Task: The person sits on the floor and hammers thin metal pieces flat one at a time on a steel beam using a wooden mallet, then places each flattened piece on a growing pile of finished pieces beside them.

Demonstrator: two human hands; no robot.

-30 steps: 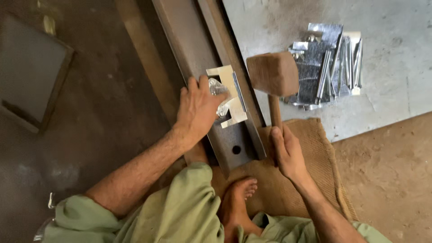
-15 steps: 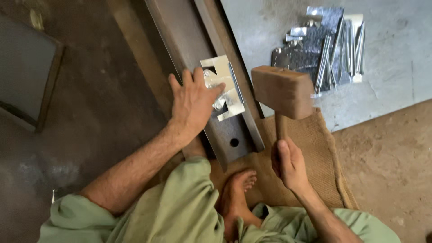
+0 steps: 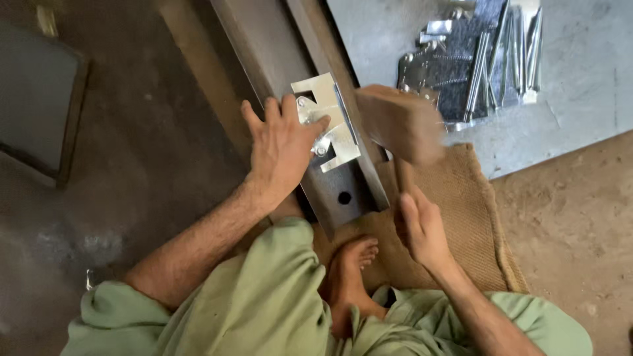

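Holding: the left hand lies flat on a shiny, bent sheet-metal bracket. The fingers are spread and press down on it; they are not curled around it.
Bracket place: it sits on top of a long, dark steel beam, near the end of the beam that is closest to the person.
Bracket direction: its long side runs the same way as the beam, from up and left to down and right in the head view.
Beam direction: the beam runs away from the person, up toward the top of the view. Its near end has a small round hole.
Hitting tool: the right hand is wrapped tight around the wooden handle of a brown wooden mallet.
Mallet direction: the handle points up from the fist, and the big blocky head is just to the right of the bracket. The head is blurry, so it may be touching the bracket edge or only very close.
Under the person: a tan sackcloth mat lies on the floor, and a bare foot rests beside the beam end.
Far right: a pile of shiny metal pieces lies on a pale grey slab, well apart from both hands.
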